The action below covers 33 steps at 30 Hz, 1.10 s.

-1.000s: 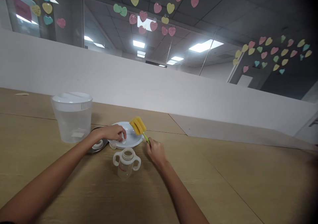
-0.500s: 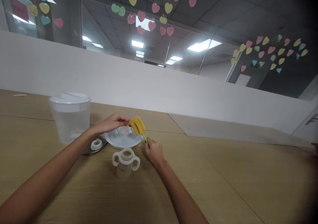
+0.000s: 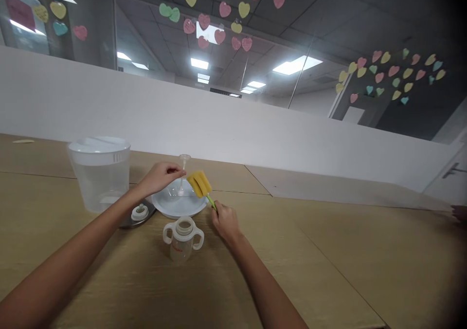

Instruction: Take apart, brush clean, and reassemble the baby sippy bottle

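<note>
My left hand (image 3: 160, 175) is closed on a small clear plastic bottle part (image 3: 183, 173), a thin tube with a flared top, and holds it upright over the white plate (image 3: 171, 205). My right hand (image 3: 224, 221) is closed on the green handle of a brush with a yellow sponge head (image 3: 199, 183). The sponge head is raised beside the clear part, just to its right. An open baby bottle with two handles (image 3: 182, 239) stands on the wooden table in front of the plate, between my hands.
A large clear jug of water (image 3: 99, 172) stands at the left. A dark round lid with a white ring piece (image 3: 139, 212) lies left of the plate. A white partition wall (image 3: 255, 134) runs behind the table.
My left hand picked the clear part up from the plate's left edge and raised it upright next to the sponge. My right hand with the brush has barely moved.
</note>
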Available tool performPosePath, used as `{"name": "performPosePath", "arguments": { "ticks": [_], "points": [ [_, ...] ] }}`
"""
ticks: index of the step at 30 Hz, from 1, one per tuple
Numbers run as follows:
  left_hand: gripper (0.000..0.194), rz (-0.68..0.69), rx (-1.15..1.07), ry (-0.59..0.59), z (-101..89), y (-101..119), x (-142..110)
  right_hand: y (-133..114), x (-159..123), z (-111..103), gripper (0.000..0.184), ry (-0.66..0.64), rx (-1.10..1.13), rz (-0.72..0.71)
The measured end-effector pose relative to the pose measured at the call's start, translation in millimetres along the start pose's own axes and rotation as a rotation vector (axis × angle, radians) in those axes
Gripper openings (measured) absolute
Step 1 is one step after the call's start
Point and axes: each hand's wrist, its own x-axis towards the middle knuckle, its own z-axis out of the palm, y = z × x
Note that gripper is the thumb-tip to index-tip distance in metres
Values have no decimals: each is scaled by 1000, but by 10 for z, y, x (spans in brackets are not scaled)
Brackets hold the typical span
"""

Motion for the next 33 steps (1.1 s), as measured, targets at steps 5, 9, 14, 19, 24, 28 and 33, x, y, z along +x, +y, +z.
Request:
{"name": "performPosePath", "arguments": {
  "ticks": [5,9,14,19,24,28,33],
  "points": [
    [34,59,-20,-65,53,6,-23,-7,-11,-6,20,16,-2,5],
    [39,38,-26,-59,72,41,-46,-8,-11,-11,21,14,3,-2],
    [43,17,5,-127,90,68,-69,-18,-8,-28,22,-11,-15,7],
    [42,49,62,-203,99,148,-102,-27,-2,-24,21,-19,-18,41],
    [39,60,-32,-232,108,167,-108,-33,3,-22,20,-34,-25,44],
    [46,-12,-219,-177,142,75,-74,-36,2,-30,20,-41,-23,44],
    [46,-42,-341,-26,130,36,-40,-40,-1,-28,21,-49,-11,29]
  ]
}}
